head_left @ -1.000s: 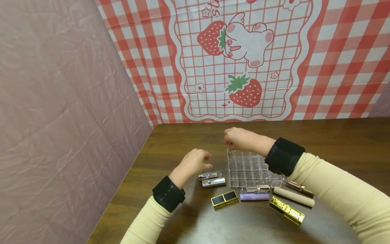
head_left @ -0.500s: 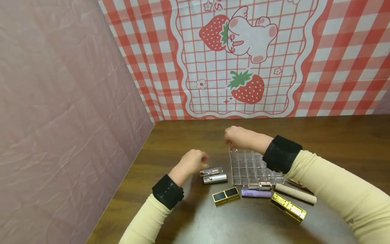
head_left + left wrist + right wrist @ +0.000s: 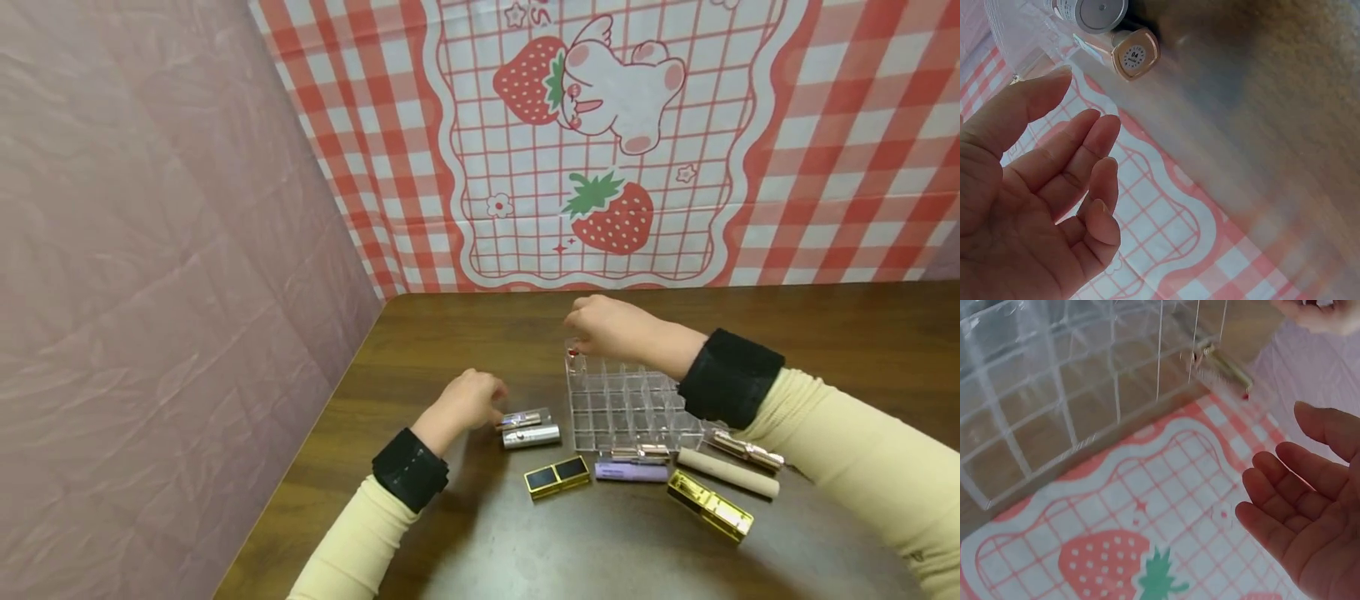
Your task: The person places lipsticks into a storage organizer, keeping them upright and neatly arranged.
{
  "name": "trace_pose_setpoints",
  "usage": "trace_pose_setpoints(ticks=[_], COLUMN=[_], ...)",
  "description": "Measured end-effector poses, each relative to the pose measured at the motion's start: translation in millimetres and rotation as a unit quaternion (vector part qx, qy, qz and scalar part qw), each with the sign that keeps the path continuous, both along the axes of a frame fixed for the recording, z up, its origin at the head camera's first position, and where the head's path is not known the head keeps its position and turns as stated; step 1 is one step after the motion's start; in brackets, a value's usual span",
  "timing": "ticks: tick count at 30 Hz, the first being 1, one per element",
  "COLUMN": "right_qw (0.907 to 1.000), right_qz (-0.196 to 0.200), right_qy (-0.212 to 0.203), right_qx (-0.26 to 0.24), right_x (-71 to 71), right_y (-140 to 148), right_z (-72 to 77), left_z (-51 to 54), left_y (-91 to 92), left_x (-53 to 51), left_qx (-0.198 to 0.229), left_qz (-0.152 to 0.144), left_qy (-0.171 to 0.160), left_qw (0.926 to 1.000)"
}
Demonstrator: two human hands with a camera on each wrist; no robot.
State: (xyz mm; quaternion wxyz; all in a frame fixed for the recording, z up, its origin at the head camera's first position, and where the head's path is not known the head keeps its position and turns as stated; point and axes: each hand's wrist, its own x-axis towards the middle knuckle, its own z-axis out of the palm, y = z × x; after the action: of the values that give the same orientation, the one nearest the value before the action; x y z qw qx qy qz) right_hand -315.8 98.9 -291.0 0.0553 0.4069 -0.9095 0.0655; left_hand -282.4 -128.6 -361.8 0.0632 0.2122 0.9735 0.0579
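A clear compartment organizer (image 3: 611, 408) stands on the table. My right hand (image 3: 611, 325) is above its far left corner; in the right wrist view that hand (image 3: 1310, 500) holds nothing, its fingers relaxed, beside a clear tube with a red tip (image 3: 1229, 369) at the organizer's corner. My left hand (image 3: 467, 400) is just left of a rose-gold lipstick (image 3: 522, 420) and a silver tube (image 3: 531, 437). The left wrist view has that hand (image 3: 1041, 187) with fingers loosely bent and nothing in them, near the lipstick's end marked 04 (image 3: 1135, 55).
In front of the organizer lie a black-and-gold case (image 3: 557, 477), a lilac tube (image 3: 632, 472), a rose-gold tube (image 3: 639, 453), a beige tube (image 3: 727, 472), a gold case (image 3: 709, 506) and another rose-gold tube (image 3: 746, 450). A checked cloth (image 3: 847, 150) hangs behind the wooden table (image 3: 420, 342).
My right hand has let go of the red-tipped tube at the organizer's corner and moved slightly up and right. My left hand has shifted slightly left, staying close to the lipstick.
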Motion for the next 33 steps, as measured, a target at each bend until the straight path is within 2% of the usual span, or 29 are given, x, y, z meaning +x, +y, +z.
trace_pose_setpoints(ticks=[9, 17, 27, 33], right_qw=[0.9984, 0.9962, 0.9941, 0.9939], right_qz=[-0.035, -0.069, -0.090, -0.100], right_qy=[0.043, 0.049, 0.060, 0.047], right_qx=[-0.014, -0.020, -0.004, -0.004], right_x=[16.1, 28.4, 35.1, 39.0], right_y=[51, 91, 112, 116], right_z=[13.7, 16.3, 14.6, 12.0], left_z=[-14.5, -19.5, -23.8, -27.9], left_y=[-0.3, 1.2, 2.5, 2.4], left_x=[-0.6, 0.1, 0.6, 0.0], left_qx=[-0.012, -0.013, -0.014, -0.014], left_qz=[-0.032, -0.027, -0.033, -0.017], left_qy=[0.004, 0.001, 0.015, 0.019], left_qw=[0.9994, 0.9996, 0.9993, 0.9996])
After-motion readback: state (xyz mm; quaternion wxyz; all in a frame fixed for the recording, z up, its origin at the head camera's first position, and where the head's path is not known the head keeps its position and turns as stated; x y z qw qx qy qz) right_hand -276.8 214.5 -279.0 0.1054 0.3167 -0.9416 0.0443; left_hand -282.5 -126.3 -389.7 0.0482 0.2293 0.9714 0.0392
